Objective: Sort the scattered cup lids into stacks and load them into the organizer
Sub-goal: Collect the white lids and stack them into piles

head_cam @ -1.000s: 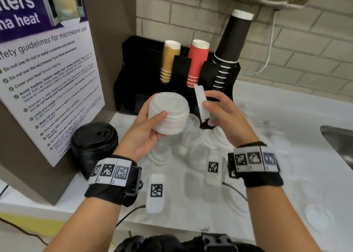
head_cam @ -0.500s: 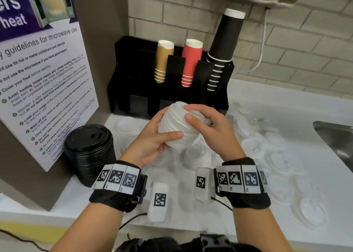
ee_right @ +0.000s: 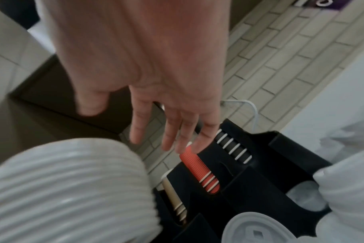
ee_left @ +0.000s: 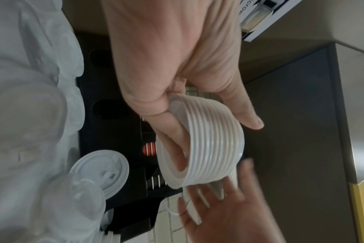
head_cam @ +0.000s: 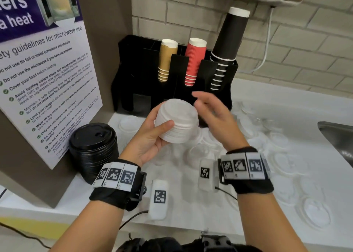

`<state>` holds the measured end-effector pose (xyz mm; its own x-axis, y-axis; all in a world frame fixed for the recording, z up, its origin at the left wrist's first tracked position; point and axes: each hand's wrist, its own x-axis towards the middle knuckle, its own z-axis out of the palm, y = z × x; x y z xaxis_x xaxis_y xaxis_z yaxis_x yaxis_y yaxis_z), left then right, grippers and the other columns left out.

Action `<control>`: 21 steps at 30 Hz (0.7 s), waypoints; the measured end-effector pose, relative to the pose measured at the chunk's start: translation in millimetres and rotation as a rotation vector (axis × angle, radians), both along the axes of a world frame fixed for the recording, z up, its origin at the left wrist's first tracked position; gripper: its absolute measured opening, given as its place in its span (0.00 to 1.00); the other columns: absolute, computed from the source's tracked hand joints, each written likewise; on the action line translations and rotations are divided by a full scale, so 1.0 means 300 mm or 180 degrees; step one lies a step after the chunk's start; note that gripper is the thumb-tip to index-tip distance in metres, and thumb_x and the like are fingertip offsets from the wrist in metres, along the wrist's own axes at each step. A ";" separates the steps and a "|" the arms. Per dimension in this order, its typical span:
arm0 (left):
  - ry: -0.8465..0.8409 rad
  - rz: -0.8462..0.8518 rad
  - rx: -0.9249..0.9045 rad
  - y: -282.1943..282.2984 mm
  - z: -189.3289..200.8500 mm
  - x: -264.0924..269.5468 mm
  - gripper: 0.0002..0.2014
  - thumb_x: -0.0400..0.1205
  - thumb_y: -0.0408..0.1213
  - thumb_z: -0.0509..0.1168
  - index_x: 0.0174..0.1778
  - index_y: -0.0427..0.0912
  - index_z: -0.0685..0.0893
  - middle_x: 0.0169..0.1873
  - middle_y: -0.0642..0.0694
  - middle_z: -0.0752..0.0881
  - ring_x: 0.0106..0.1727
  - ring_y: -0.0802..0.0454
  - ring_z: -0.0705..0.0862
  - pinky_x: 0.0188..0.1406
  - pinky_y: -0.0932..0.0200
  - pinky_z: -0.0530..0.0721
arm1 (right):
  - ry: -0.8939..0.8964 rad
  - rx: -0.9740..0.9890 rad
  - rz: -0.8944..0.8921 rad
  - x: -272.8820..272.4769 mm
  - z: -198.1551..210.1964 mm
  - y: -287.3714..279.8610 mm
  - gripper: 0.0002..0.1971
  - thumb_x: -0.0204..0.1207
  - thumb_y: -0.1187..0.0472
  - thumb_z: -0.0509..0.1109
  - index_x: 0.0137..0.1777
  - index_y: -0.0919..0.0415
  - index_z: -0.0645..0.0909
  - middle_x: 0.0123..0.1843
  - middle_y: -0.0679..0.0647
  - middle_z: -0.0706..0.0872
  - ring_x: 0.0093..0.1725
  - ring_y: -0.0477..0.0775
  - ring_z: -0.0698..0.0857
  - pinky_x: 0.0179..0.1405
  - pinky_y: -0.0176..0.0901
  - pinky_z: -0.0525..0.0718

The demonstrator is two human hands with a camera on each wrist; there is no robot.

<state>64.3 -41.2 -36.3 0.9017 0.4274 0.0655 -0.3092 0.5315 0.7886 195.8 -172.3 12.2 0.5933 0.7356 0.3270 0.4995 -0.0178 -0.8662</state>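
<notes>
My left hand [head_cam: 152, 135] grips a stack of white cup lids [head_cam: 176, 120], thumb on the front and fingers underneath, in front of the black organizer [head_cam: 175, 73]. In the left wrist view the ribbed stack of white lids [ee_left: 214, 148] sits between thumb and fingers. My right hand [head_cam: 208, 108] hovers just right of the stack with straight, spread fingers and holds nothing; the right wrist view shows the right hand [ee_right: 166, 128] empty above the white lid stack [ee_right: 73, 189]. Several loose white and clear lids [head_cam: 277, 148] lie scattered on the counter.
A stack of black lids [head_cam: 93, 148] stands at the left by a microwave poster [head_cam: 44, 79]. The organizer holds tan [head_cam: 167, 58], red [head_cam: 194, 60] and black cup stacks [head_cam: 227, 47]. A steel sink [head_cam: 338, 137] is at the right edge.
My right hand set a white lid onto the stack held in my left hand, then let go and lifted off to the right with fingers spread.
</notes>
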 end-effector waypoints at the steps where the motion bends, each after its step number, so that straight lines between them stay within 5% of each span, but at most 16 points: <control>1: -0.0006 0.0064 -0.0029 0.006 0.003 -0.002 0.53 0.48 0.48 0.89 0.72 0.51 0.76 0.65 0.47 0.84 0.64 0.50 0.85 0.49 0.59 0.88 | 0.0052 -0.0071 -0.0144 0.035 0.002 0.016 0.11 0.81 0.47 0.65 0.60 0.43 0.81 0.57 0.35 0.83 0.61 0.35 0.80 0.57 0.24 0.76; 3: -0.0050 0.0153 -0.0057 0.019 0.008 -0.006 0.53 0.48 0.47 0.89 0.72 0.52 0.76 0.67 0.47 0.82 0.65 0.50 0.85 0.50 0.59 0.88 | -0.0139 -0.0861 -0.0212 0.102 -0.004 0.064 0.10 0.81 0.49 0.65 0.59 0.48 0.82 0.55 0.39 0.85 0.61 0.41 0.82 0.54 0.25 0.78; 6: -0.0167 0.0194 -0.0135 0.035 0.013 -0.012 0.52 0.49 0.45 0.89 0.72 0.54 0.75 0.68 0.48 0.82 0.65 0.51 0.85 0.49 0.59 0.88 | -0.1343 -0.2962 0.0155 0.151 -0.073 0.143 0.24 0.76 0.44 0.71 0.69 0.52 0.78 0.67 0.54 0.81 0.68 0.57 0.78 0.65 0.48 0.77; 10: -0.0254 0.0259 -0.0195 0.045 0.008 -0.019 0.49 0.50 0.43 0.89 0.69 0.55 0.78 0.64 0.50 0.85 0.62 0.52 0.87 0.46 0.61 0.88 | -0.1935 -0.3990 0.0315 0.144 -0.151 0.200 0.38 0.70 0.43 0.75 0.79 0.45 0.66 0.77 0.59 0.67 0.76 0.61 0.68 0.69 0.56 0.75; 14: -0.0260 0.0334 -0.0166 0.052 0.003 -0.025 0.47 0.51 0.44 0.89 0.67 0.55 0.79 0.63 0.50 0.85 0.62 0.52 0.87 0.46 0.61 0.88 | -0.2145 -0.4223 0.0482 0.155 -0.156 0.225 0.35 0.75 0.49 0.72 0.81 0.49 0.63 0.78 0.61 0.66 0.76 0.64 0.67 0.68 0.55 0.74; 21: -0.0217 0.0476 -0.0189 0.066 0.002 -0.023 0.49 0.50 0.45 0.89 0.69 0.54 0.78 0.66 0.48 0.83 0.64 0.51 0.85 0.49 0.59 0.88 | -0.1510 -0.3112 0.0291 0.188 -0.076 0.160 0.36 0.69 0.54 0.78 0.76 0.49 0.68 0.70 0.56 0.75 0.68 0.59 0.76 0.68 0.56 0.77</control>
<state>57.3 -21.3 -35.6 0.8220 0.5615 0.0949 -0.4401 0.5207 0.7316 252.2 -124.4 -10.8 0.4910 0.8368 -0.2421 0.8134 -0.5399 -0.2165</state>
